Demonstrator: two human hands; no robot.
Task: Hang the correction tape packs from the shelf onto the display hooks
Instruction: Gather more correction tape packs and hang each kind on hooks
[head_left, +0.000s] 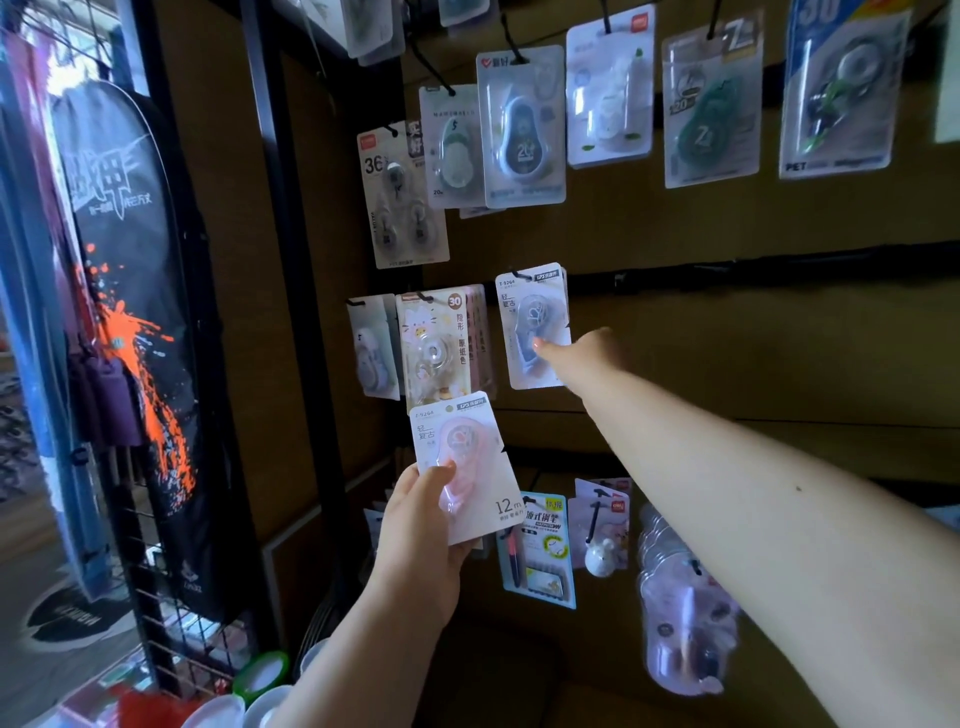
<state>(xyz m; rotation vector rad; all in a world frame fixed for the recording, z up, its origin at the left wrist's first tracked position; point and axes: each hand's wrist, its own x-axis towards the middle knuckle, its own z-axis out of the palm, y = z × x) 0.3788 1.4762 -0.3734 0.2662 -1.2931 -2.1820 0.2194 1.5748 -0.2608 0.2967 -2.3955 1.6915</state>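
Right hand (582, 358), arm stretched far forward, pinches the lower edge of a blue-tinted correction tape pack on white card (535, 327) that hangs on a black hook (519, 274) of the middle row; whether its hole is fully seated I cannot tell. Brown display board (727, 353): bare rail and open wall to the right of that hook, crowded packs to its left. Left hand (421, 525), nearer the body and lower, grips a pink correction tape pack on white card (467, 467) by its bottom half, long axis upright, hang hole on top. This pack sits below-left of the hook; judged next up, it needs a rise up and right.
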